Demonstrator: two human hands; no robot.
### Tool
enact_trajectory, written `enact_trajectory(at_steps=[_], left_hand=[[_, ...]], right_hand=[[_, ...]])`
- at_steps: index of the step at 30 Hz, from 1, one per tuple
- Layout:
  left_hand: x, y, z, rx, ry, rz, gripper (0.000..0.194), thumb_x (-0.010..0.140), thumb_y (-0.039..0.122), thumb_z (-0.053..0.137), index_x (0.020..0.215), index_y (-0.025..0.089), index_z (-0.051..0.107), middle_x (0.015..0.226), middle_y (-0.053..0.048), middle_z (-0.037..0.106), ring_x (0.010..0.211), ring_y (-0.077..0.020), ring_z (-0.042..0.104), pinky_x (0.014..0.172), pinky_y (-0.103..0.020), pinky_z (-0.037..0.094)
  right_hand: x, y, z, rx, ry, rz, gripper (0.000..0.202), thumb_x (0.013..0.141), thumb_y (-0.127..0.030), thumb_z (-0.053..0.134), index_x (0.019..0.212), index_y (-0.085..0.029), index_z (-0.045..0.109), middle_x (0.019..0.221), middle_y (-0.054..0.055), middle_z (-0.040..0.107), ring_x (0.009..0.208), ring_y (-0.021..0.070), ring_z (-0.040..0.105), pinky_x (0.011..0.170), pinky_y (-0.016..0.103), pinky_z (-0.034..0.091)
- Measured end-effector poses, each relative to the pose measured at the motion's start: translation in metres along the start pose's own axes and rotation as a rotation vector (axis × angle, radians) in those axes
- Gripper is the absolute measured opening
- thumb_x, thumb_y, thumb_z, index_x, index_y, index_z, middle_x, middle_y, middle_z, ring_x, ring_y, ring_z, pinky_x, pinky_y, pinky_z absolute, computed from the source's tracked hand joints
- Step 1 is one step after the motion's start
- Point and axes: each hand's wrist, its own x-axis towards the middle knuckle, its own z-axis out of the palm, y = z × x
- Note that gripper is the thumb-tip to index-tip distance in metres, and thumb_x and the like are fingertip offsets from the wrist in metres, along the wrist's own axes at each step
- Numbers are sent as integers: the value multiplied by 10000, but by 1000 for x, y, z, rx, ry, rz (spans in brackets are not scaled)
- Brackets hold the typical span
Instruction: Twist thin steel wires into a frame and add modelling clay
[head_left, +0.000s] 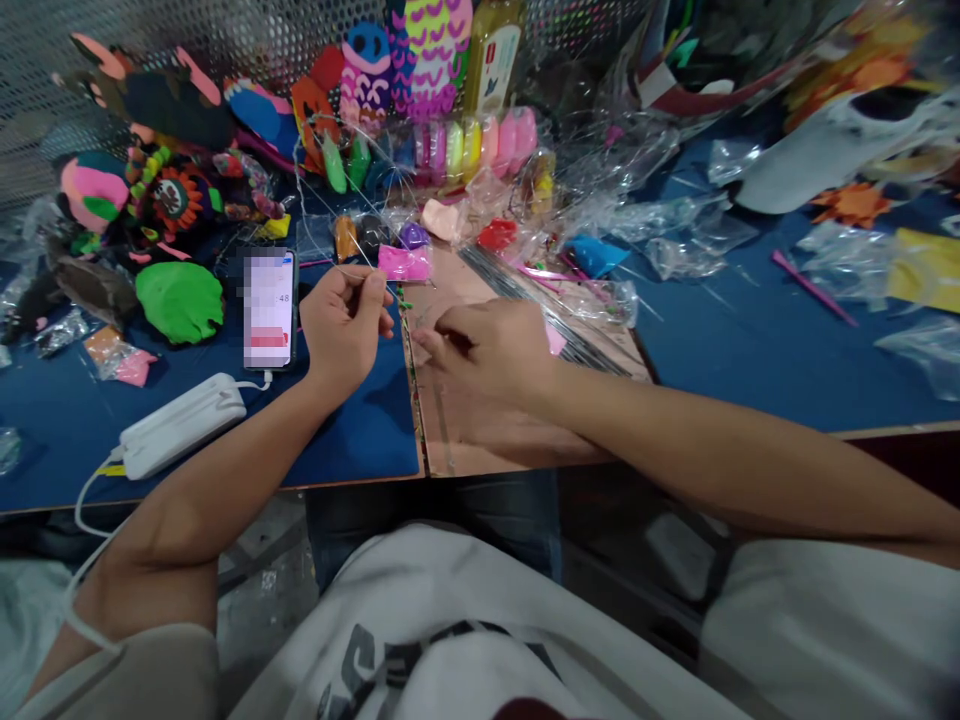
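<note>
Thin wires rise from my left hand, whose thumb and index finger pinch them just below a pink clay packet. My right hand is a little to the right, over the brown board, its thumb and fingertips brought together; whatever may be between them is too small to make out. A bundle of thin grey wires lies on the board behind and to the right of my right hand. Some small colored bits sit along the board's left edge.
A phone and a white power bank with a cable lie left. Clay figures, a green clay piece, a bottle and clay packets line the back. Right are plastic wrappers, a purple stick and a white object.
</note>
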Motion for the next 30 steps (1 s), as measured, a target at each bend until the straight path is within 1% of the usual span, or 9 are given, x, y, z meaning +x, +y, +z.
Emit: enact_trajectory(at_steps=[2,4,8,13,19,23,26,28,30], left_hand=[[-1,1,0,6,14,11,505,1029,738,692,981,236,665,766,14,735,524,-93,642,485,-230,521],[-4,4,1,-11,5,23,530,1020,768,682,982,239,667,770,14,736,515,-91,631,481,-236,514],[-12,9,4,-56,-46,24,556,983,796,712,970,240,686,772,10,738,497,-96,616,458,-249,504],[-18,10,6,-98,-106,11,519,985,747,747,957,232,694,747,18,733,463,-83,597,421,-232,474],[-21,16,7,-109,-179,-56,508,994,717,753,918,221,674,690,22,716,447,-80,598,414,-210,466],[-23,13,5,-144,-218,-54,483,1006,683,762,948,207,711,764,-7,764,487,-84,641,446,-206,514],[-21,6,2,-104,-240,-2,456,1040,665,726,988,212,738,818,-21,787,527,-91,669,485,-215,544],[-20,2,0,-78,-270,26,452,1056,663,701,1000,217,744,829,-29,792,539,-98,677,504,-228,557],[-19,0,-1,-63,-296,37,456,1063,667,686,997,220,742,845,-38,799,542,-102,678,514,-237,565]], right_hand=[[4,2,-6,82,111,45,468,1002,-653,769,848,-240,613,753,28,608,689,184,505,660,368,333],[10,5,-9,211,153,82,520,911,-710,858,974,-246,631,873,32,641,762,191,553,693,359,405],[19,12,-7,362,35,108,558,856,-727,899,948,-235,653,910,31,681,809,192,588,725,354,453],[19,14,-4,381,-15,131,528,867,-650,910,787,-231,600,784,9,653,734,171,553,690,341,419],[18,21,-2,265,21,79,440,949,-492,825,715,-233,557,681,-2,630,651,153,512,675,344,389],[21,27,-2,182,-35,20,516,1025,-419,716,601,-226,494,554,-23,549,558,124,426,732,362,401],[25,26,-9,218,-146,15,397,1023,-398,724,673,-222,657,579,-21,584,575,130,458,719,352,396],[27,24,-14,278,-225,33,268,991,-412,770,804,-220,771,661,-5,668,636,147,526,697,338,401],[29,23,-19,370,-277,57,253,982,-445,778,893,-211,813,784,22,756,720,165,597,704,324,434]])
